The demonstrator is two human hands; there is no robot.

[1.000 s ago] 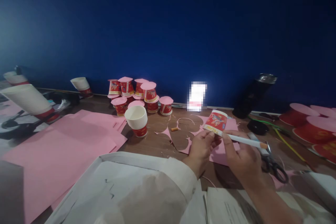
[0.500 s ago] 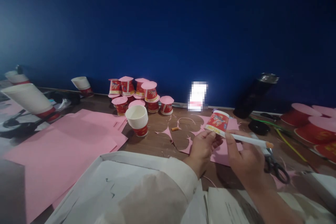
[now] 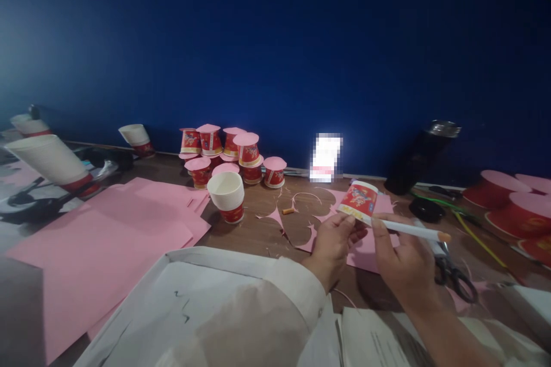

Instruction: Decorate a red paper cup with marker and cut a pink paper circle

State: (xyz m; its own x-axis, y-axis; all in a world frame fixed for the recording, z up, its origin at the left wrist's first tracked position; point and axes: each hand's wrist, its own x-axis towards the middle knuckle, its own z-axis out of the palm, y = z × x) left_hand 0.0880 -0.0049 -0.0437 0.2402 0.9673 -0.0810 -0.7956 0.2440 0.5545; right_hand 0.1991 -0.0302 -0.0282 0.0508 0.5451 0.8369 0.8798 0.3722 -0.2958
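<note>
My left hand [image 3: 333,246] is closed on a red printed paper cup [image 3: 359,200] near its lower edge. The cup is tilted over the pink paper [image 3: 365,252] on the table, with a white rim or base edge at the top. My right hand [image 3: 404,258] grips a slim white pen [image 3: 413,230] with an orange end pointing right. Its other end meets the cup's lower right edge; the tip itself is hidden by my fingers. Black-handled scissors [image 3: 456,281] lie beside my right hand. A small orange cap-like piece [image 3: 288,211] rests among pink paper scraps [image 3: 273,217].
A stack of white-and-red cups [image 3: 227,195] stands left of my hands. Behind it sit several red cups topped with pink discs [image 3: 248,139]. Pink sheets [image 3: 116,241] cover the left. A glowing phone [image 3: 326,157] and a black flask [image 3: 424,155] stand at the back.
The view has shifted very slightly. Both hands, the cup and the pen keep almost the same pose.
</note>
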